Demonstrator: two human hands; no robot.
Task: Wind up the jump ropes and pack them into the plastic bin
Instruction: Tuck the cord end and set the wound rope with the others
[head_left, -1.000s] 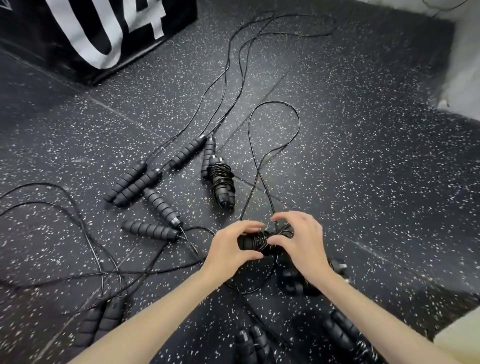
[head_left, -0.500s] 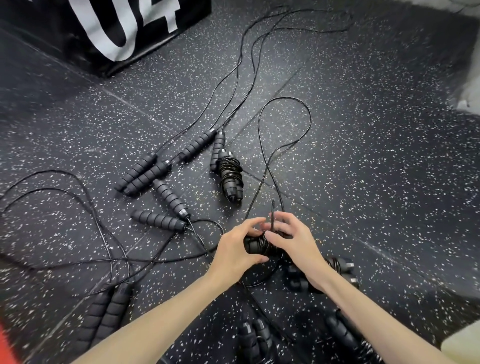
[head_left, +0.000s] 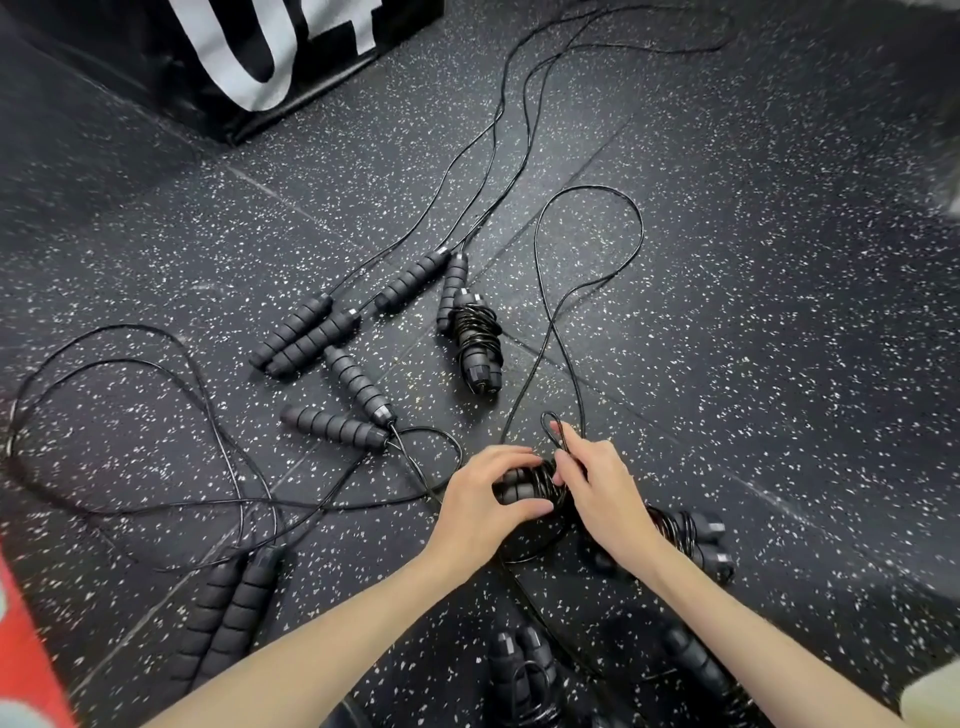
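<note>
Fingers (head_left: 563, 441) pinch cord loop (head_left: 549, 423) — apparently — over handles (head_left: 519, 486).

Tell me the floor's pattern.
Black floor flecked with small white specks, seen in the head view.

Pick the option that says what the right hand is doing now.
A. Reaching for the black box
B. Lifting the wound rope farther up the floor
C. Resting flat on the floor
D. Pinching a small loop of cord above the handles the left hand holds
D: the right hand pinches a cord loop above the handles gripped by the left hand.
</note>
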